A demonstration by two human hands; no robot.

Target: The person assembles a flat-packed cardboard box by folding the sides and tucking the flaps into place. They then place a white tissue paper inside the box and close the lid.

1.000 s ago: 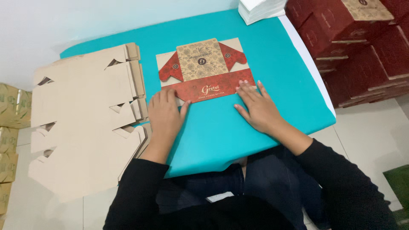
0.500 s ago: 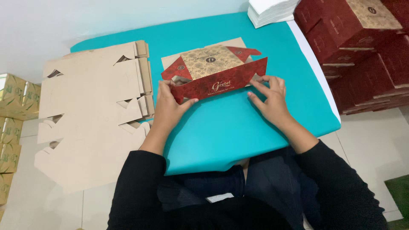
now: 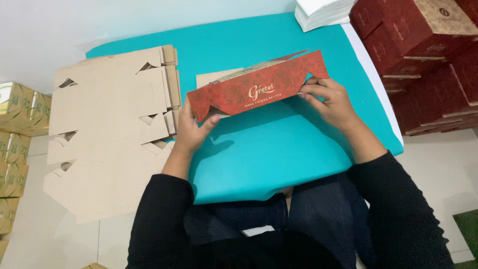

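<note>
Above the middle of the teal table top (image 3: 279,149), a red cardboard box blank (image 3: 256,89) with gold ornament is held up off the surface, its long printed panel turned toward the camera and tilted so the right end sits higher than the left. The left hand (image 3: 191,130) grips the blank's lower left corner, thumb pressed against the front of the red panel and the other fingers curled behind it, out of sight. The right hand (image 3: 331,102) holds the right end, the fingers bent and close together, pinching the edge of the panel between fingertips and thumb. Behind the red panel a plain brown inner face of the same blank shows, touching or just above the table; which of the two cannot be told. To the left, a stack of flat brown cardboard blanks (image 3: 109,134) with cut notches lies partly on the table and overhangs its edge. At the far right, dark red finished boxes (image 3: 423,55) are piled beside the table. A stack of white sheets (image 3: 321,12) sits at the table's far right corner. At the left margin stand green and gold cartons (image 3: 17,134). Both black sleeves (image 3: 398,214) reach in from the bottom.
</note>
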